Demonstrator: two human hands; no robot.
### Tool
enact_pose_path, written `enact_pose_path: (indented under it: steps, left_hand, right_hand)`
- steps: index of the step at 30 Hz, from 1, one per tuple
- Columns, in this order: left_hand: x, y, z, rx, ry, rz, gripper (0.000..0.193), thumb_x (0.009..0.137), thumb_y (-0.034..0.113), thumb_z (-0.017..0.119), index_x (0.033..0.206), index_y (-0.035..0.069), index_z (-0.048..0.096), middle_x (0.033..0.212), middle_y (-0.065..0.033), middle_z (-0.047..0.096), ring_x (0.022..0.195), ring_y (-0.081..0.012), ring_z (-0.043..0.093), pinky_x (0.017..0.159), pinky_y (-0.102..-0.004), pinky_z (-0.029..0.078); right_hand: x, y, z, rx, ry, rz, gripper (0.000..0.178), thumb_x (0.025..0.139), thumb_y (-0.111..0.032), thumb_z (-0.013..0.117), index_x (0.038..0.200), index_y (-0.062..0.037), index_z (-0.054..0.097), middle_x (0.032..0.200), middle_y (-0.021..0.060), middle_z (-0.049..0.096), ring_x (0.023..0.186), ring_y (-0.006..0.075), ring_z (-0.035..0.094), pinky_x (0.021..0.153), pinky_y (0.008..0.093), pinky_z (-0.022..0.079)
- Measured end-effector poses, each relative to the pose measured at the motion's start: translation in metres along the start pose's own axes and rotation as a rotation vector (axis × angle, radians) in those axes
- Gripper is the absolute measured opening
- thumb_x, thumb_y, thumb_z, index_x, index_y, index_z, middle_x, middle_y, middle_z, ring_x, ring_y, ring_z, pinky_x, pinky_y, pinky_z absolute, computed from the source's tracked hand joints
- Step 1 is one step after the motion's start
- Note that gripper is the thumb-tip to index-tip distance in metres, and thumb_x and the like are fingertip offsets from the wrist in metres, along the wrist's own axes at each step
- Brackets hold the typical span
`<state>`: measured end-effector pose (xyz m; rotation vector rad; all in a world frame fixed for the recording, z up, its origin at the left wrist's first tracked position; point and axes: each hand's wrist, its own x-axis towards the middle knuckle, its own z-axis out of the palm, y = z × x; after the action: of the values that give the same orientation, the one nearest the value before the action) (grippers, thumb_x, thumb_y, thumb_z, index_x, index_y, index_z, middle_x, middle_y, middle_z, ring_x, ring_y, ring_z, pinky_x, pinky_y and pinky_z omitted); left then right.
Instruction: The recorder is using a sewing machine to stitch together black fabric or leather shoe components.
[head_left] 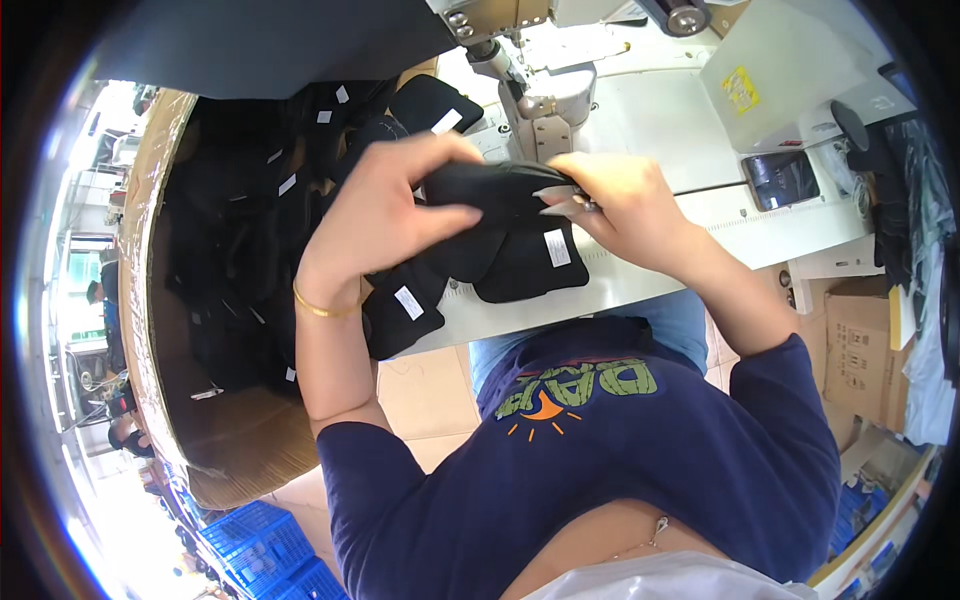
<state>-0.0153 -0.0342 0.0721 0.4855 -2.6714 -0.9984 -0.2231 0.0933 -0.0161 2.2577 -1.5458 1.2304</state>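
A black padded fabric piece (480,215) is raised over the front of the white sewing table. My left hand (385,205), slightly blurred, closes on its left side with the thumb in front and the fingers behind. My right hand (630,210) is closed around small metal thread snips (562,201), whose pointed blades face left across the fabric. Its fingers also reach the upper right edge of the piece. Just below lies another black piece with a white label (557,248). Beside my left wrist is a smaller labelled black piece (405,305).
A sewing machine (545,105) stands behind my hands. On the left, a large cardboard box (150,300) holds many black pieces. A phone (782,180) lies at the table's right. Blue crates (255,545) and a carton (862,350) are on the floor.
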Motion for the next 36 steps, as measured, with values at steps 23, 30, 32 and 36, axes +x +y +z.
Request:
enact_pose_path:
  steps: [23,30,32,36]
  left_hand:
    - [0.075,-0.066,-0.005,-0.635,0.642,0.129,0.018,0.09,0.003,0.056,0.101,-0.004,0.068,0.099,-0.0076,0.067,0.093,-0.0147,0.06,0.084,-0.027,0.047]
    - [0.014,-0.047,0.051,0.812,0.79,0.696,0.033,0.084,0.019,0.069,0.113,0.005,0.063,0.11,-0.0097,0.063,0.1,-0.0235,0.061,0.087,-0.0338,0.047]
    - [0.024,-0.047,0.057,0.916,0.866,0.795,0.02,0.081,0.015,0.071,0.1,0.008,0.07,0.107,-0.0052,0.067,0.095,-0.0186,0.062,0.078,-0.0296,0.047]
    - [0.029,-0.053,0.052,0.981,0.888,0.783,0.021,0.078,0.009,0.07,0.1,0.008,0.071,0.106,-0.0041,0.069,0.093,-0.0167,0.061,0.076,-0.0285,0.046]
  right_hand:
    - [0.022,-0.026,0.002,0.664,0.137,0.554,0.04,0.099,-0.027,0.055,0.068,-0.0024,0.054,0.052,0.004,0.055,0.047,0.0085,0.049,0.045,0.0301,0.038]
    - [0.018,-0.029,-0.001,0.909,0.1,0.666,0.041,0.1,-0.029,0.052,0.067,-0.0048,0.053,0.051,0.0004,0.052,0.049,0.0049,0.045,0.046,0.0252,0.035]
    - [0.021,-0.029,-0.001,0.921,0.101,0.671,0.04,0.1,-0.029,0.051,0.068,-0.0047,0.054,0.051,0.0001,0.053,0.049,0.0047,0.045,0.046,0.0249,0.035]
    - [0.03,-0.028,-0.001,0.946,0.103,0.718,0.038,0.1,-0.029,0.051,0.071,-0.004,0.057,0.052,-0.0001,0.054,0.049,0.0044,0.045,0.046,0.0244,0.035]
